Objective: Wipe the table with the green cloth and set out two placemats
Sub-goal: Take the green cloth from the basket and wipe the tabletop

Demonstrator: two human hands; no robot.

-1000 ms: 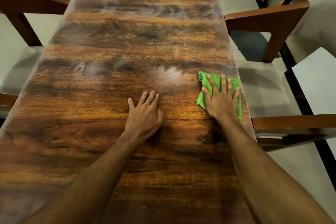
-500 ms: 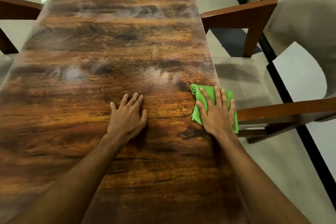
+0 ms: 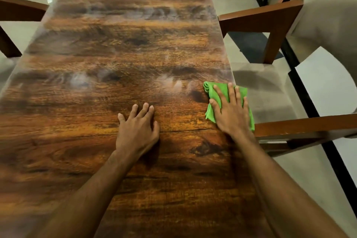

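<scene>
Both hands have slid nearer along the wooden table. Left hand braces flat, fingers loosely spread; right hand, fingers splayed, presses the green cloth at the right edge, best swept leftward in overlapping strokes. No placemats show.

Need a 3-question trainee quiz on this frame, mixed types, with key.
1. True or false: the left hand holds the green cloth.
2. The cloth lies near which edge of the table? A) right B) left C) far
3. Fill in: the right hand presses flat on the ____.

Key: 1 false, it rests bare on the wood; 2 A; 3 green cloth.
</scene>
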